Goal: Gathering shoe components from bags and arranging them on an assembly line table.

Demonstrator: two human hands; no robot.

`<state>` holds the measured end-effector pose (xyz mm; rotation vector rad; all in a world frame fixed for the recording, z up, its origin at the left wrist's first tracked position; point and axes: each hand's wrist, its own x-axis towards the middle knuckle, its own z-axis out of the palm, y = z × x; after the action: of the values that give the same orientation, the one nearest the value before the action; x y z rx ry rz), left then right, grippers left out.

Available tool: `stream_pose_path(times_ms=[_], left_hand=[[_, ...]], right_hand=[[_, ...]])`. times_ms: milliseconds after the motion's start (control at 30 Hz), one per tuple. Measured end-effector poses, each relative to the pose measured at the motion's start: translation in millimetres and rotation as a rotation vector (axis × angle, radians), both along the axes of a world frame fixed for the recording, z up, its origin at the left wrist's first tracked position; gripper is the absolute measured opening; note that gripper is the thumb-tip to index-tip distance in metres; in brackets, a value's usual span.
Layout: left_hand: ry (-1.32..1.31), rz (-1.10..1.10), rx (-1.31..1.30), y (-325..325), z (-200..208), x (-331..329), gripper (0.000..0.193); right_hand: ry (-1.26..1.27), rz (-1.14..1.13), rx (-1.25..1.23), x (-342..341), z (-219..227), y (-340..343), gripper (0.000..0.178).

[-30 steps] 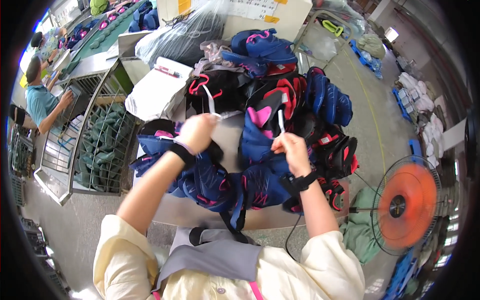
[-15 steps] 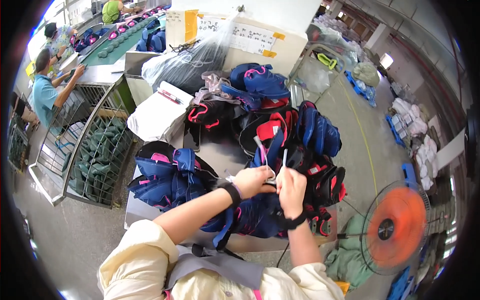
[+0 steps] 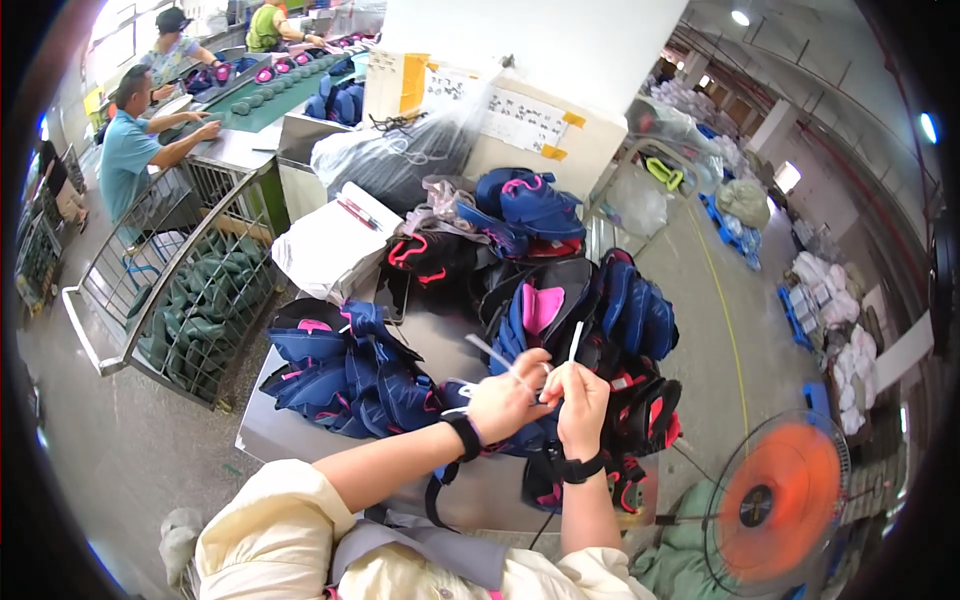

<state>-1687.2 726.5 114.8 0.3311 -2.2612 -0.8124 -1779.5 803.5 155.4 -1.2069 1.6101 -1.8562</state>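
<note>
My left hand [image 3: 503,408] and my right hand [image 3: 580,408] meet over a metal table, above a pile of navy shoe uppers. Between the fingers of my left hand runs a thin white lace [image 3: 492,357], slanting up and left. My right hand is closed in a pinch, and a narrow white strip [image 3: 576,342] stands up out of it; whether this is the lace's other end cannot be made out. Just beyond the hands lies a navy upper with a pink tongue [image 3: 541,309], partly covered by them. More navy uppers [image 3: 350,375] are heaped left of my left wrist.
Black and red uppers [image 3: 645,415] lie right of my hands. A white paper stack [image 3: 325,250] with pens sits at the table's far left. A wire cart [image 3: 165,290] holds green pieces. An orange fan [image 3: 780,490] stands at lower right. Several people work at a green conveyor [image 3: 275,105].
The view has shifted, so the scene sits lower. The lace at my left hand now slants out to the left, and its fingers have loosened apart. The upper's pink tongue now shows beyond my hands.
</note>
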Motion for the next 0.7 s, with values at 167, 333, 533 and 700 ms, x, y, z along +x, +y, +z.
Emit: stream_pose_path(times_ms=[167,333,533,700], left_hand=[[-0.141,-0.009,-0.073,-14,-5,-17,0.034],[-0.334,0.008,-0.074,-23,-23,-38,0.032],[-0.270,-0.129,-0.020,-36,-47,-29,0.047],[-0.143,0.047,-0.061,-41,19,33,0.029]], right_hand=[[0.092,-0.094,-0.050,31,21,22,0.036],[0.707,-0.100,-0.585,81,75,49,0.015],[0.168,-0.195,-0.488,37,96,62,0.031],[0.222,-0.445,0.264,-39,20,105,0.026]])
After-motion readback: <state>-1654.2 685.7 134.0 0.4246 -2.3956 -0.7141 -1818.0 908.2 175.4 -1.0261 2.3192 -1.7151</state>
